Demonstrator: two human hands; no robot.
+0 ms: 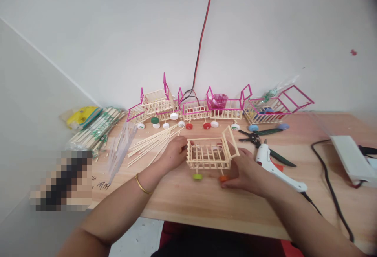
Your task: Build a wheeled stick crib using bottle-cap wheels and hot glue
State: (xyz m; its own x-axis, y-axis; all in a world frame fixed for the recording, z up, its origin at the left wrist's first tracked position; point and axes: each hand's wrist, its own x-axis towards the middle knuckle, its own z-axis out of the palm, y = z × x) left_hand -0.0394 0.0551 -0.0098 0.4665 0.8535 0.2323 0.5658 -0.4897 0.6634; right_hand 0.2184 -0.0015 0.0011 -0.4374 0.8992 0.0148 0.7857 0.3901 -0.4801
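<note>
Between my hands a small cart model (208,154) of pale bamboo sticks stands at the table's front middle. It has a slatted basket, a raised handle frame at its right end, and bottle-cap wheels, one green (197,177) and one orange (224,178). My left hand (176,151) is closed on the cart's left end, its fingertips partly hidden behind the slats. My right hand (242,167) grips the right end, with the thumb by the orange wheel and other fingers behind the handle frame.
Several pink-trimmed stick carts (196,109) line the wall. Loose sticks (153,143) and packaged skewers (98,129) lie left. Green-handled pliers (272,153), a white glue gun (275,170), a black cable (325,174) and a white power strip (352,158) lie right.
</note>
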